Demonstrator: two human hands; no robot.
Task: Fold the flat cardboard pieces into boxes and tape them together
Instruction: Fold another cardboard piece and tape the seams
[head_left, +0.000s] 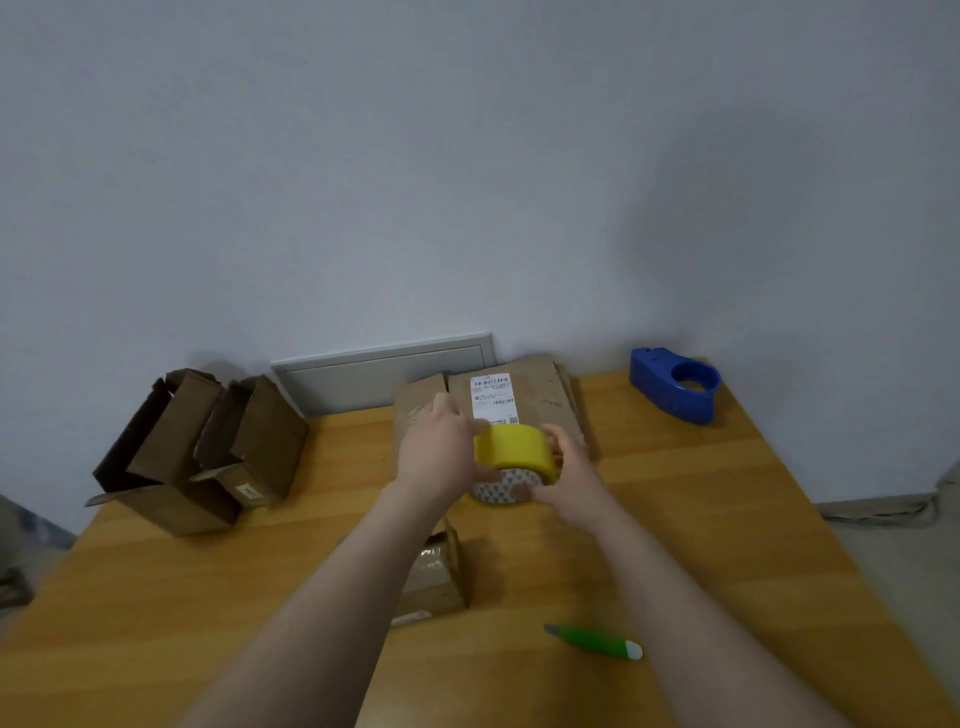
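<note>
Dial: clock directions are read from the tape roll, with 12 toward the wall.
Table (208, 597): orange-brown wood, running from the near edge to the wall.
Green knife (595, 640): lies flat on the table at 5 o'clock, apart from both arms, its grey tip pointing left.
Small box (436, 571): brown cardboard at 7 o'clock, partly hidden under the left forearm, with shiny tape across its top.
Left hand (441, 447): grips the roll's left side at 9 o'clock, thumb and fingers wrapped round the rim.
Right hand (569, 467): clasps the roll's right side at 3 o'clock, fingers curled against the yellow band.
Tape roll (511, 449): yellow, held between the two hands and tilted so its patterned core faces the camera. Whether its lower edge touches the table cannot be told.
Flat cardboard (535, 387): stacked pieces at 12 o'clock, just behind the roll and reaching the wall.
Shipping label (493, 397): white, with barcodes, on the top piece.
Open boxes (156, 467): two brown boxes at 9 o'clock on the table's left edge, touching each other, flaps up.
Blue dispenser (675, 387): at 2 o'clock near the far right corner, well apart from the hands.
Wall panel (384, 376): grey, at 11 o'clock, behind the table.
</note>
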